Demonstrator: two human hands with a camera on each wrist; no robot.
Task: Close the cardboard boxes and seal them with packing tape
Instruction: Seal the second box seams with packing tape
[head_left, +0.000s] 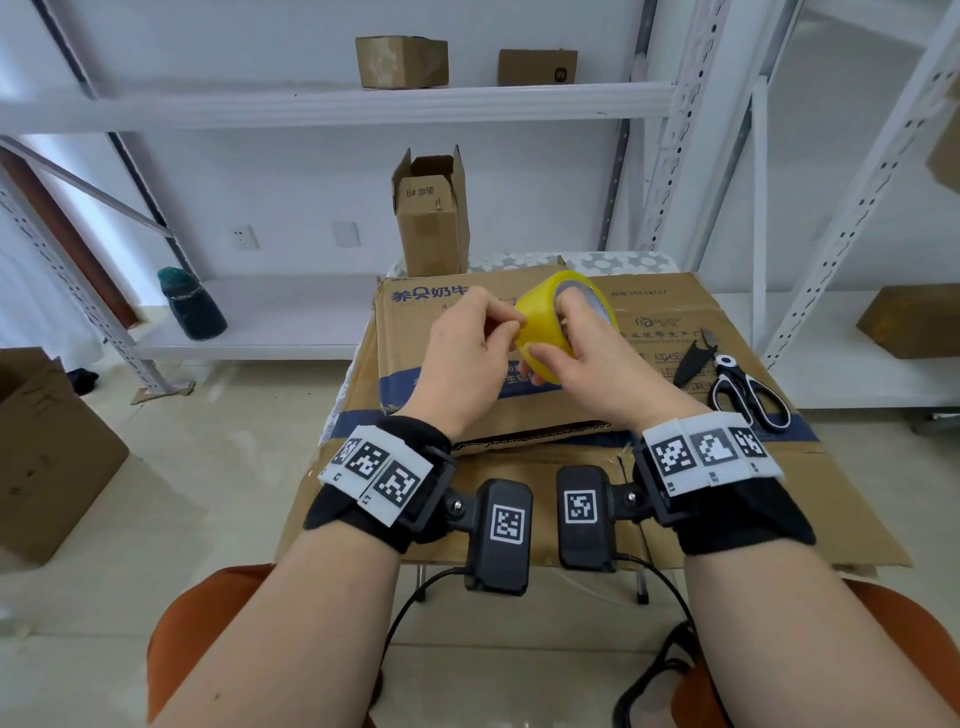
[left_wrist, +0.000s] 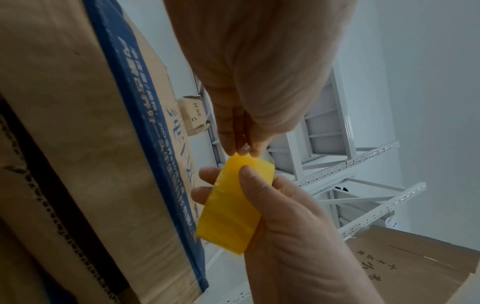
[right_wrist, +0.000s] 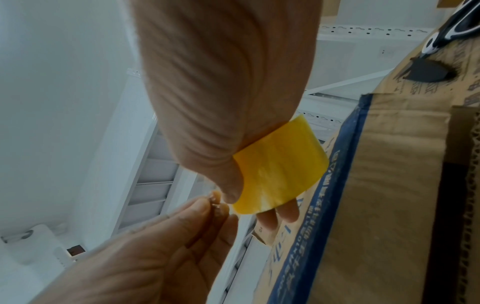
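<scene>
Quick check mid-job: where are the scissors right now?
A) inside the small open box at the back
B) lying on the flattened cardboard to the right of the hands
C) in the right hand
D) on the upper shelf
B: the scissors lie on the flattened cardboard, while the right hand holds the yellow tape roll and the left hand picks at its edge.

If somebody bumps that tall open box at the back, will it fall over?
Probably quite easily. The tall open box stands on a narrow base with its flaps up, so it looks top-heavy. Nothing shows inside, so it may be light. It is plain cardboard and should not break.
</scene>
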